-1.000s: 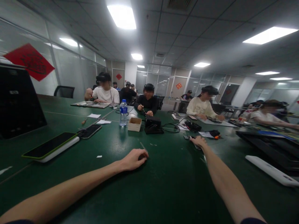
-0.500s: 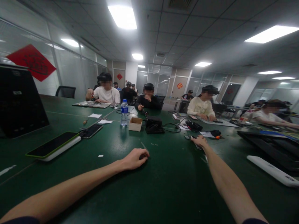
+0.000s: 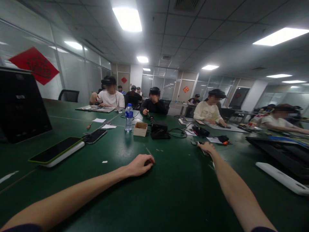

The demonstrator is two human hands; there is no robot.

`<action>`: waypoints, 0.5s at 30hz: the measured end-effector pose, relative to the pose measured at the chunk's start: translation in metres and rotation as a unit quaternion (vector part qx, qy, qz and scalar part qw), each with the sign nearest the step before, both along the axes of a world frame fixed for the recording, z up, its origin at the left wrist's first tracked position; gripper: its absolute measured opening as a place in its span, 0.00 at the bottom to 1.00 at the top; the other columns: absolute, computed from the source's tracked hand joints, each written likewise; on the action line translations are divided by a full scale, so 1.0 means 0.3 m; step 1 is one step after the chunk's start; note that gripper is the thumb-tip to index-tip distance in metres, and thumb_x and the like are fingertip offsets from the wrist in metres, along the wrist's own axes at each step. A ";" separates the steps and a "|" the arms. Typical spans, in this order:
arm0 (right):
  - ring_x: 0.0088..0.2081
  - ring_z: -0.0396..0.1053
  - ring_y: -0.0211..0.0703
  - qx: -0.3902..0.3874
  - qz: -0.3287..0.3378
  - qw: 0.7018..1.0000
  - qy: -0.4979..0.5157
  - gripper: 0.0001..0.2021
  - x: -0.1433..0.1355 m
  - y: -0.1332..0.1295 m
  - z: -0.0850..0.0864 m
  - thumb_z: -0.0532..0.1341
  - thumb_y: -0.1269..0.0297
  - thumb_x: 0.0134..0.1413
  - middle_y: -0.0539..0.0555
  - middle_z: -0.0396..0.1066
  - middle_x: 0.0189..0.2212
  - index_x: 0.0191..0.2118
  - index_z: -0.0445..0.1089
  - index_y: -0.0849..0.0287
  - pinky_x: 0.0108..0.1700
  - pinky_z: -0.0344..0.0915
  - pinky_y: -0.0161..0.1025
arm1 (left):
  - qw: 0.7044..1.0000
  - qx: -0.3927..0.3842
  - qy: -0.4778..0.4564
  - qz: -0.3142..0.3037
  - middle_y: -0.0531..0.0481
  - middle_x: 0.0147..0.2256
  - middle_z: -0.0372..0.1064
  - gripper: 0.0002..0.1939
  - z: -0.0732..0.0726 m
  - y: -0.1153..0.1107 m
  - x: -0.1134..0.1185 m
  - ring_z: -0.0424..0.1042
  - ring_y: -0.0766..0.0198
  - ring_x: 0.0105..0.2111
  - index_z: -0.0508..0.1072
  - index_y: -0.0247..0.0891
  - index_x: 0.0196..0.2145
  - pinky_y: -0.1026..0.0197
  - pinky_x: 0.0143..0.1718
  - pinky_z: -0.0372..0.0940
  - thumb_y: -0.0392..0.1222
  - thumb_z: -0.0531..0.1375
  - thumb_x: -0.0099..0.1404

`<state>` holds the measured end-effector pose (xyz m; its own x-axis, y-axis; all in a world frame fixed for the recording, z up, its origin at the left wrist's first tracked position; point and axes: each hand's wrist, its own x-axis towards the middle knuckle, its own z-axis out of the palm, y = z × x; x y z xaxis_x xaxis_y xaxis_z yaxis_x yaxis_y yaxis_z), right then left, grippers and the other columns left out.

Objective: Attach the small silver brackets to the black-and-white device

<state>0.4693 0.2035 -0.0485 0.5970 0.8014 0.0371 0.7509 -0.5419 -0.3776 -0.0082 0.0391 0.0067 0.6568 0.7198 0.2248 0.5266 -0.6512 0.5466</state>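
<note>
My left hand (image 3: pixel 140 165) rests on the green table (image 3: pixel 154 203) with its fingers curled inward. A thin, pale strip (image 3: pixel 148 150) sticks out just beyond those fingers; whether it is in their grip I cannot see. Farther out on the right, my right hand (image 3: pixel 207 147) is closed over a small dark and pale item (image 3: pixel 200 143), too small to name. Thin clear pieces (image 3: pixel 211 165) lie beside my right wrist.
A water bottle (image 3: pixel 128 117), an open small box (image 3: pixel 140 129) and a black device (image 3: pixel 159 130) stand ahead. Phones (image 3: pixel 56 149) and a dark screen (image 3: pixel 23 106) are left. A white bar (image 3: pixel 281 177) lies right. Co-workers (image 3: pixel 209 108) sit opposite.
My two hands have stayed in place. Across the table, the co-worker in black has lifted a hand higher toward the head, and the one in pale yellow has shifted a hand rightward.
</note>
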 end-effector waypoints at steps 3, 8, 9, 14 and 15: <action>0.59 0.52 0.65 -0.005 -0.014 1.000 0.001 0.44 -0.007 -0.007 0.007 0.57 0.41 0.46 0.73 0.51 0.59 0.61 0.50 0.70 0.57 0.54 0.53 | 1.000 0.006 -0.003 -0.005 0.49 0.38 0.72 0.09 -0.010 0.008 -0.001 0.71 0.64 0.35 0.72 0.36 0.41 0.64 0.38 0.66 0.36 0.56 0.63; 0.59 0.53 0.65 -0.007 -0.012 1.000 0.001 0.44 -0.019 -0.021 0.019 0.57 0.41 0.46 0.72 0.51 0.59 0.61 0.51 0.70 0.56 0.55 0.52 | 1.000 0.017 -0.005 -0.005 0.49 0.37 0.72 0.08 -0.019 0.014 -0.002 0.71 0.65 0.35 0.72 0.36 0.41 0.64 0.38 0.65 0.36 0.56 0.63; 0.59 0.53 0.65 -0.005 -0.011 1.000 0.000 0.44 -0.021 -0.024 0.021 0.57 0.41 0.46 0.72 0.52 0.59 0.61 0.52 0.70 0.56 0.55 0.52 | 1.000 0.015 -0.004 -0.006 0.49 0.37 0.72 0.09 -0.018 0.013 -0.002 0.71 0.65 0.35 0.72 0.36 0.41 0.64 0.37 0.65 0.36 0.56 0.63; 0.59 0.53 0.68 0.012 -0.020 1.000 -0.014 0.45 -0.032 -0.044 0.029 0.58 0.42 0.46 0.76 0.52 0.58 0.61 0.50 0.73 0.55 0.56 0.54 | 1.000 0.013 -0.006 -0.011 0.49 0.37 0.71 0.09 -0.014 0.011 -0.004 0.70 0.65 0.34 0.72 0.36 0.41 0.64 0.37 0.66 0.37 0.56 0.64; 0.58 0.54 0.69 0.019 -0.015 1.000 -0.019 0.44 -0.034 -0.048 0.030 0.59 0.43 0.46 0.77 0.53 0.57 0.61 0.51 0.73 0.54 0.57 0.55 | 1.000 0.014 -0.006 -0.011 0.49 0.37 0.71 0.09 -0.016 0.012 -0.003 0.70 0.65 0.34 0.72 0.36 0.41 0.64 0.36 0.65 0.37 0.56 0.64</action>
<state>0.4590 0.1890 -0.0395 0.6186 0.7807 0.0890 0.7483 -0.5507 -0.3699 -0.0091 0.0428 0.0020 0.6697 0.6987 0.2518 0.5058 -0.6773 0.5342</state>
